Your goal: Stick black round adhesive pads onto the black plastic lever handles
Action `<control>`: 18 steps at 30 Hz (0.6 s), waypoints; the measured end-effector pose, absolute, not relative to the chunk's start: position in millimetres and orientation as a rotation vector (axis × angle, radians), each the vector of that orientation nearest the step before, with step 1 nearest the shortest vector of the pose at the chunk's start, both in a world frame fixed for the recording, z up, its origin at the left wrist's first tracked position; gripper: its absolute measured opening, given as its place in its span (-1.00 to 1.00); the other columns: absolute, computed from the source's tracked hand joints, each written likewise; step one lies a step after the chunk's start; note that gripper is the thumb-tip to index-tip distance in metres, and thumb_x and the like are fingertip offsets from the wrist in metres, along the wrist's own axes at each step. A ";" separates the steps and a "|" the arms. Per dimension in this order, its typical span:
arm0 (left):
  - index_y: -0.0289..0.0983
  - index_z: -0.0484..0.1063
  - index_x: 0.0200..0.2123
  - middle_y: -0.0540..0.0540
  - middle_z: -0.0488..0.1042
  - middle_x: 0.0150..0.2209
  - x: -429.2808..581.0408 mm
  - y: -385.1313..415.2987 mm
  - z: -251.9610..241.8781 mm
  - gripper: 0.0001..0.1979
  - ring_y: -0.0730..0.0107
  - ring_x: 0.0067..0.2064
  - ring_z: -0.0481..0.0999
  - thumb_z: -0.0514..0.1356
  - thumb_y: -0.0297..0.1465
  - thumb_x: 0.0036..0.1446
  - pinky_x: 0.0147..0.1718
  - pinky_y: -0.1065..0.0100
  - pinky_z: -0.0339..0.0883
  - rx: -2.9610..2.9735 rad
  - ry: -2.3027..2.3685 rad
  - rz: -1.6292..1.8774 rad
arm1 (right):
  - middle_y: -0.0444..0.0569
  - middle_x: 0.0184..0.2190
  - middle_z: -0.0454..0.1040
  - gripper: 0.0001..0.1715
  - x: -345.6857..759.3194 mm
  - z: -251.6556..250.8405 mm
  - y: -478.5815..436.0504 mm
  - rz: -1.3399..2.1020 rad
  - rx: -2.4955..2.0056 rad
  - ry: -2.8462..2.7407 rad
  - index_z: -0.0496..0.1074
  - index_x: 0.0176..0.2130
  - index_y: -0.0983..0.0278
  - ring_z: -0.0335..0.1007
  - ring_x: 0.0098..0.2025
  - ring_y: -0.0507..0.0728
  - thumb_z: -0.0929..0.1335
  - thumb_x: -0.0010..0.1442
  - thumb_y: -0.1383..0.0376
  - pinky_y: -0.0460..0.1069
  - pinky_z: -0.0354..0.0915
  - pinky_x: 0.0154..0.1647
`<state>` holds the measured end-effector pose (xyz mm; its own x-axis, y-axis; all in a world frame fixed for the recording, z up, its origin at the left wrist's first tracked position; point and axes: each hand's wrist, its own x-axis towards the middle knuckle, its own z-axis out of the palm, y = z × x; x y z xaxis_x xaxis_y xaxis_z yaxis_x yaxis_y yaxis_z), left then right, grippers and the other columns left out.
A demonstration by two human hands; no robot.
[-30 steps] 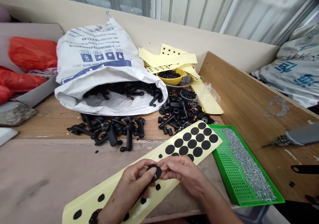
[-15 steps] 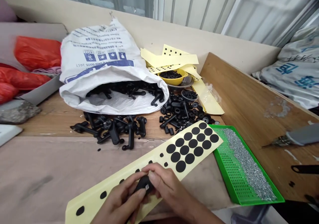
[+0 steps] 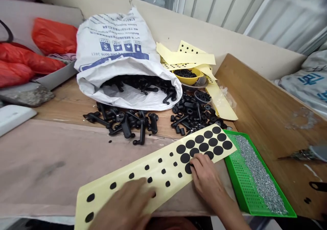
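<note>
A yellow backing sheet (image 3: 122, 168) lies slanted across the front of the table, with large black round stickers (image 3: 203, 147) at its right end and small black spots along the rest. My right hand (image 3: 205, 175) has its fingertips together at the edge of a lower-left round sticker; what they pinch, if anything, is too small to tell. Over the left part of the sheet is my left hand (image 3: 127, 202), blurred by motion, and its grip cannot be made out.
Behind the sheet lie black plastic handles (image 3: 125, 126) and a white sack (image 3: 114, 64) full of more. A green tray (image 3: 238, 182) of small metal parts stands right, beside a wooden board (image 3: 263, 97). A yellow bowl (image 3: 187, 79) sits farther back.
My hands have come apart, the right to the round stickers and the left lower over the sheet. The black part they held together no longer shows. The view has shifted.
</note>
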<state>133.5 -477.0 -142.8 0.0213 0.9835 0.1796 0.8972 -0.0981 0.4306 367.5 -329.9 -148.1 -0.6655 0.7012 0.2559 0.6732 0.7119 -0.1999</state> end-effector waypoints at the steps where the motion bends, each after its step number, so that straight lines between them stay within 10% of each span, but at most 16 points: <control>1: -0.01 0.38 -0.05 -0.02 0.40 0.04 148.5 -465.0 -138.5 -0.66 0.18 0.04 0.37 0.06 -0.40 0.10 -0.03 0.24 0.30 2.243 1.818 0.615 | 0.08 -0.25 0.35 -0.79 364.6 -148.9 -330.4 0.118 -1.063 -2.607 0.34 -0.27 0.30 0.23 -0.24 0.19 0.19 0.16 0.49 0.08 0.23 -0.23; 18: -0.15 0.33 -0.04 -0.17 0.35 -0.03 209.9 -390.3 -125.6 -0.73 0.09 -0.12 0.36 0.05 -0.28 0.19 -0.31 0.06 0.31 2.447 1.772 0.184 | 0.03 -0.26 0.30 -0.82 367.7 -126.9 -329.3 0.401 -1.131 -2.577 0.26 -0.37 0.27 0.20 -0.23 0.17 0.19 0.13 0.52 0.07 0.25 -0.23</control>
